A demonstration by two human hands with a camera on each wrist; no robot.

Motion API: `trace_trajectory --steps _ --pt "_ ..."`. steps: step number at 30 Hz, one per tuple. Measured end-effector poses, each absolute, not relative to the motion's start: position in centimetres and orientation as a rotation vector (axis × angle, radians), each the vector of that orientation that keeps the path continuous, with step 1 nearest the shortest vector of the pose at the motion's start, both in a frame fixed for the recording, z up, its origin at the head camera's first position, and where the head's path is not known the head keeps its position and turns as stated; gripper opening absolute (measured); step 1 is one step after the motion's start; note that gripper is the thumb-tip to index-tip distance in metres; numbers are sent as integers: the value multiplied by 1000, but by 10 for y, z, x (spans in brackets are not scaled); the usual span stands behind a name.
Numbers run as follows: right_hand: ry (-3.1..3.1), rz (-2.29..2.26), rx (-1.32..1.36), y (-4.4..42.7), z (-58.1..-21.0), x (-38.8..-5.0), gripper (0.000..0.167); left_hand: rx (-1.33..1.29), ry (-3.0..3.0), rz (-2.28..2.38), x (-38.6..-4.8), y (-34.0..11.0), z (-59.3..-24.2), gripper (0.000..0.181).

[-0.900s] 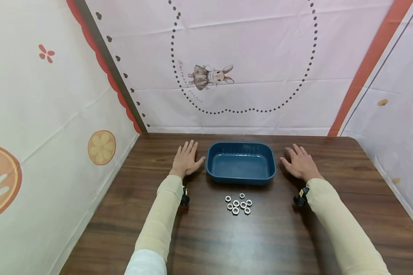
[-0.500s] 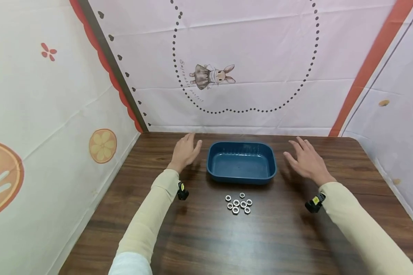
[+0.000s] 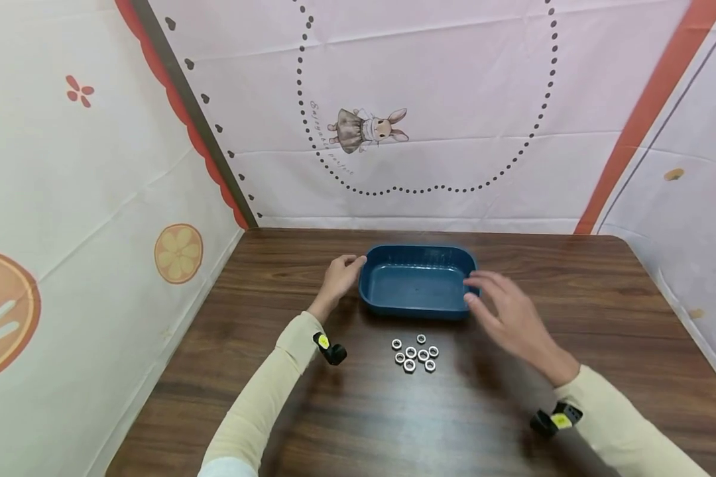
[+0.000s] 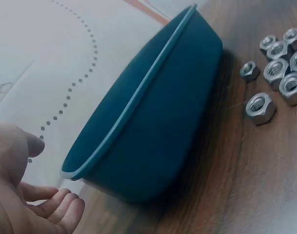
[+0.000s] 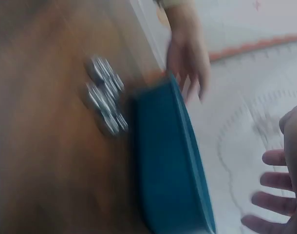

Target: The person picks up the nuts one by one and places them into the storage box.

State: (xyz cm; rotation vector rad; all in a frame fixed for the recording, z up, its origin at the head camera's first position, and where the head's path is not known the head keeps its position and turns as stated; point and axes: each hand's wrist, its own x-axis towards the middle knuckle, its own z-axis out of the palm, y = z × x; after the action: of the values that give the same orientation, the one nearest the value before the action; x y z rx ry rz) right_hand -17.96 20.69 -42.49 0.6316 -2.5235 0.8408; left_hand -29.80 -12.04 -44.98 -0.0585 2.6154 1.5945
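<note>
A blue rectangular tray (image 3: 417,313) stands on the brown table, with several metal nuts (image 3: 410,352) loose in front of it. My left hand (image 3: 338,281) is at the tray's left end; in the left wrist view that hand (image 4: 22,185) has its thumb and fingers apart beside the rim (image 4: 134,100), not closed on it. My right hand (image 3: 516,324) hovers at the tray's right end, fingertips over the rim. Seen from the right wrist, the right hand (image 5: 285,180) has spread fingers and holds nothing; that view is blurred.
Behind the table hangs a pale cloth (image 3: 453,79) with a rabbit print and dotted line. More printed cloth (image 3: 95,218) covers the left side, and another sheet (image 3: 692,218) the right. Black wrist cameras sit on both forearms.
Both hands have come inward from beside the tray to its two ends, the right one now over the rim. Tray and nuts have stayed in place.
</note>
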Motion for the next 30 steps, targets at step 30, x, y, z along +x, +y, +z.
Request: trace_trajectory --steps 30 --pt "-2863 928 680 165 -495 -167 19 -258 2317 1997 -297 -121 -471 23"
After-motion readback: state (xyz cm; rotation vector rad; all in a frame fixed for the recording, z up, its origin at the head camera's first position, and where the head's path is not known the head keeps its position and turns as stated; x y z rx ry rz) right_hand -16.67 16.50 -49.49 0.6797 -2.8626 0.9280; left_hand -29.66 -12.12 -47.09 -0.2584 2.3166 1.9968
